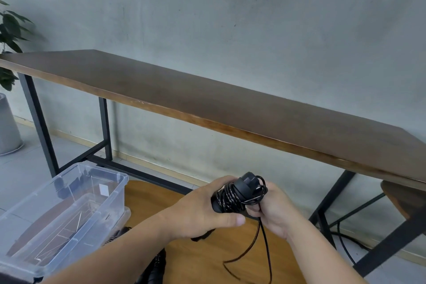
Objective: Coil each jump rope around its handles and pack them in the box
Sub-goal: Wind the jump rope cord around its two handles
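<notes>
A black jump rope (238, 193) is wound in several turns around its black handles, held in front of me below the table edge. My left hand (202, 207) grips the handles from the left, thumb across the bottom. My right hand (274, 207) pinches the cord at the right of the bundle. A loose loop of cord (262, 251) hangs down from the bundle. A clear plastic box (64, 212) stands at the lower left, its lid off. More black rope gear (156, 265) lies below my left forearm, partly hidden.
A long dark wooden table (230, 104) on black metal legs stands against a grey wall. A round wooden stool top (202, 258) lies under my hands. A potted plant (9, 37) stands at the far left. A black cable (345, 244) runs along the floor at right.
</notes>
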